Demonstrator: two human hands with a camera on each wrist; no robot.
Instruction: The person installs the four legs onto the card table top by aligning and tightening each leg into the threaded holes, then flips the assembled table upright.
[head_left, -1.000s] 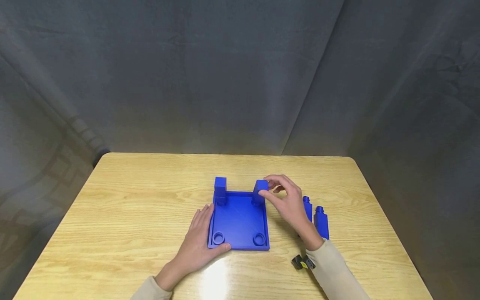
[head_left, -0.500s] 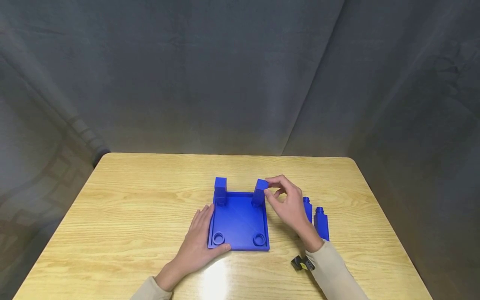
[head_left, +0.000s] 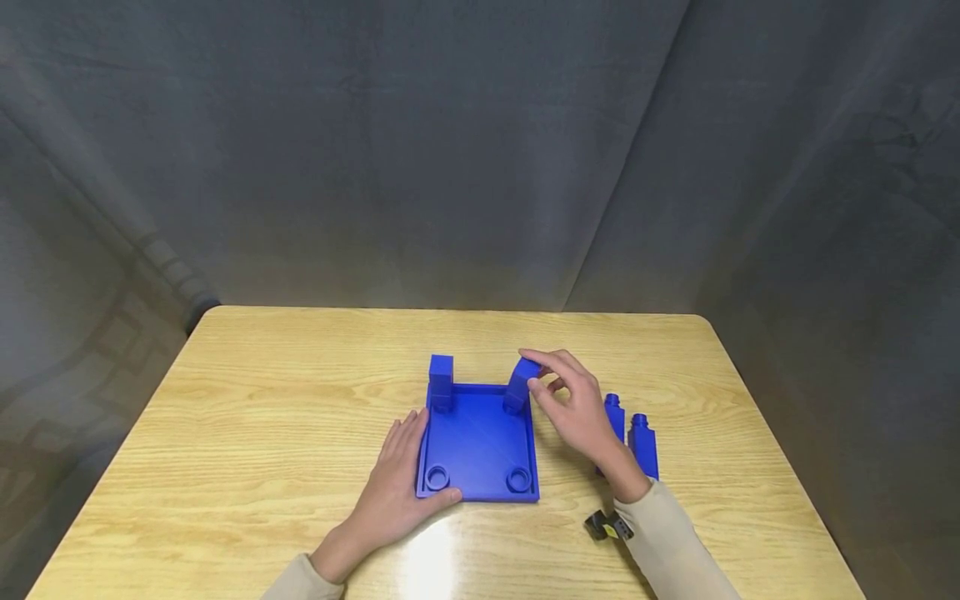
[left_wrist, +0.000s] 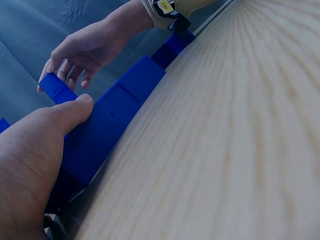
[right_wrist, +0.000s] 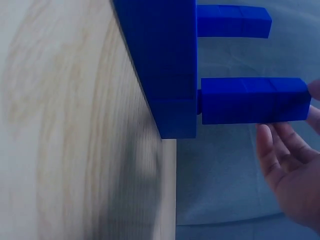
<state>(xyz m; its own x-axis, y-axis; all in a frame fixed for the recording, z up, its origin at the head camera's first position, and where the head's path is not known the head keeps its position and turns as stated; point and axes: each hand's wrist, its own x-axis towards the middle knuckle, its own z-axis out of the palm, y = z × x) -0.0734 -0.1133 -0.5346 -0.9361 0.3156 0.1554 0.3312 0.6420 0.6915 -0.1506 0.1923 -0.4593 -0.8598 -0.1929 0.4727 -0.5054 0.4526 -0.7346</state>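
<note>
A blue square toy tabletop point(head_left: 480, 442) lies with its rimmed side up. Two round sockets show at its near corners, a left one point(head_left: 437, 477) and a right one point(head_left: 518, 477). At the far left corner a blue leg point(head_left: 442, 379) stands upright. The far right leg point(head_left: 519, 387) leans to the right over its corner, with a narrow gap at its base in the right wrist view. My right hand point(head_left: 573, 408) pinches its top between thumb and fingers. My left hand point(head_left: 393, 492) rests against the tabletop's near left corner, fingers along the side, thumb point(left_wrist: 82, 105) across the front edge.
Two more blue legs with threaded ends lie on the wooden table right of the right forearm, a nearer leg point(head_left: 642, 448) and a farther leg point(head_left: 614, 417). A black wrist camera point(head_left: 607, 526) sits at the right cuff. Dark grey curtains point(head_left: 375, 150) hang behind and beside the table.
The far right leg has turned and now tilts more to the right. My right fingers have shifted on its top, the index finger reaching farther over it. My left hand has stayed put.
</note>
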